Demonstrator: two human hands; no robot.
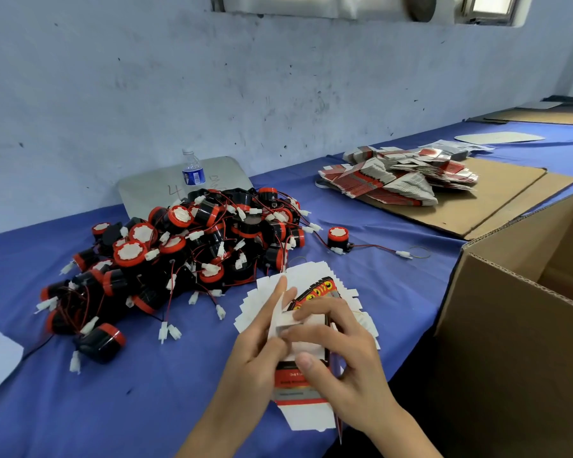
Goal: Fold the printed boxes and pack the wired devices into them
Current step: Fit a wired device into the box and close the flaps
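A printed box (300, 380) was held over the near edge of the blue table (146, 391), gripped between the left hand (262, 345) and the right hand (341, 358), both closed on it with the fingers pressed against its white flaps. Its red and black panel carried lines of print, but the writing was too blurred to be read, and much of the box was hidden by the fingers. Beneath it, a fanned stack of flat boxes (311, 279) was spread white side up on the cloth. To the right, a big cardboard carton (510, 342) stood open and was cut off by the frame edge. Farther left, a heap of wired devices (186, 252), black with red rims and white plugs, was piled on the table, and one loose device (337, 238) lay just apart from it. Behind the heap, a water bottle (192, 168) with a blue label, not legible, stood on a grey board (153, 190) marked with a handwritten "4". Farther right, more flat boxes (397, 180) were heaped on a cardboard sheet (493, 193).
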